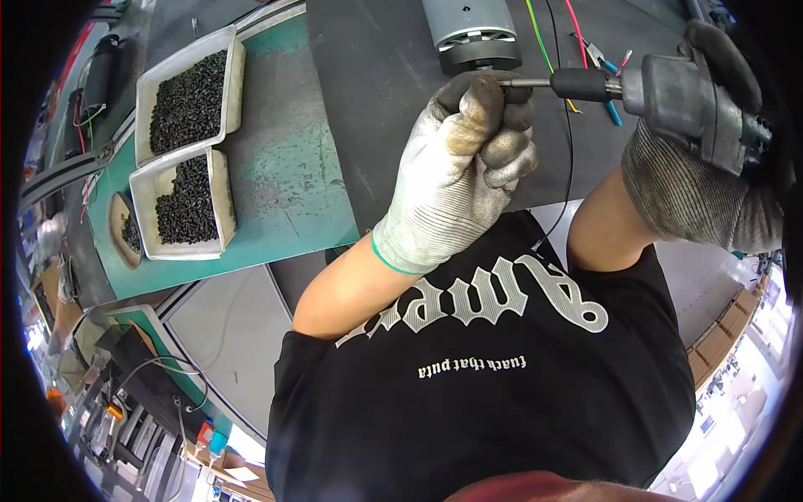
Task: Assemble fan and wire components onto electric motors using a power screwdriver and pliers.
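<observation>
1. My right hand [698,188]: gloved, clamped on the power screwdriver [673,94], bit [529,83] pointing left.
2. My left hand [464,167]: gloved, fingers pinched together at the bit's tip, near the grey cylinder [473,18].

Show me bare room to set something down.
Two patches look bare: the green sheet right of the two white bins, and the dark mat between that sheet and the left hand. Crowded: from the motor rightward, with wires, pliers and power driver.

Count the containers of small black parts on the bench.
3: a larger white bin at left, a smaller white bin just nearer the person, and a shallow rounded dish left of the smaller bin. Any outside the view cannot be counted.
</observation>
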A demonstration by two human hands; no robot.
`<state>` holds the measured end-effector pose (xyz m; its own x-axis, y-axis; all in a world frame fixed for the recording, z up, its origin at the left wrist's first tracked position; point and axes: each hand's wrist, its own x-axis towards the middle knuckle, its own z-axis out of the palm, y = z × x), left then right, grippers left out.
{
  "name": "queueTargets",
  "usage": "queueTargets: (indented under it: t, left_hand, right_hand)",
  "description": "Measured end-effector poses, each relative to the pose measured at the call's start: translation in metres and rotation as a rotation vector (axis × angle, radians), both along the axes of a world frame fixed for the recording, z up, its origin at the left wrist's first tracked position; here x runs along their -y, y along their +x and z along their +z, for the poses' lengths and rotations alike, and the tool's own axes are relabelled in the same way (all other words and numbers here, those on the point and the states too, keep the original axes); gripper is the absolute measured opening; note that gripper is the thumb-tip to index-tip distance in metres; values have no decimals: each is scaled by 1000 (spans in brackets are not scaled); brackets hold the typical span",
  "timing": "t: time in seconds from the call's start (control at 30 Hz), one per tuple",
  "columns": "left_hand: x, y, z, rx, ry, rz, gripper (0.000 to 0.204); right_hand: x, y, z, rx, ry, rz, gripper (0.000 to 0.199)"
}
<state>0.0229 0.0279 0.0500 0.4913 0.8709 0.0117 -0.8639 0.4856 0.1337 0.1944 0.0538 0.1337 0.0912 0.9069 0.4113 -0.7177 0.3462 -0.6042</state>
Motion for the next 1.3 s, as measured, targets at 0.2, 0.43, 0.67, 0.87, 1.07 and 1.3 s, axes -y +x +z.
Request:
queueTargets:
  t: [0.2, 0.43, 0.67, 0.87, 1.07, 1.3]
  left_hand:
    - [0, 3, -8, -95, -4, 62, 38]
    - [13, 7, -5, -349, -231, 97, 21]
    - [15, 8, -32, -313, -160, -100, 22]
    - [17, 12, -16, -600, -184, -47, 27]
    - [8, 0, -22, -189, -223, -301, 28]
    - [-20, 12, -45, -255, -442, -117, 30]
  right_hand:
    - [-5, 27, -8, -43, -12, 57, 45]
    - [-13, -4, -17, -83, -28, 101, 45]
    - [-13, 16, -24, -81, -40, 86, 45]
    - [-12, 9, -31, 80, -27, -119, 41]
    - [-16, -9, -32, 243, 8, -303, 39]
    - [-28, -34, -26, 422, 65, -520, 38]
